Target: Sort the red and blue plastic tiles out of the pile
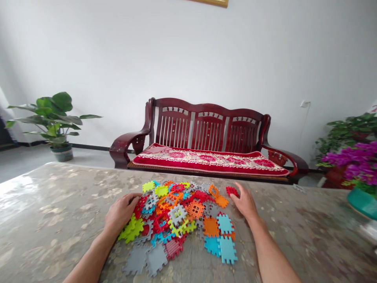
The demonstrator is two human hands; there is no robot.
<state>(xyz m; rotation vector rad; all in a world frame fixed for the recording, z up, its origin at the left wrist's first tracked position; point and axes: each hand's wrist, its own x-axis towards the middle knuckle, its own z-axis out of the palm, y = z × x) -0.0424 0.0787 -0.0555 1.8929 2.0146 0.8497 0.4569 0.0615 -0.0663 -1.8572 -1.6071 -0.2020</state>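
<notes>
A heap of interlocking plastic building tiles [177, 214] in red, orange, lime, blue and grey lies on the table in front of me. Some are solid squares, others have cut-out windows. My left hand [122, 212] rests against the heap's left side, thumb and forefinger apart, beside red and lime tiles [132, 228]. Its other fingers are mostly hidden. On the right, my right hand [246, 202] is open, with the thumb and forefinger spread next to a small red tile [232, 191]. Solid light-blue tiles [227, 249] and grey tiles [156, 259] lie at the near edge.
A patterned, shiny cover lies over the table [73, 208]. One grey piece [299, 188] sits far right. Beyond the table stands a dark red wooden bench [209, 127] with a red floral cushion [210, 159]. Purple flowers [357, 161] fill a teal pot [363, 202]; a leafy plant [55, 118] stands left.
</notes>
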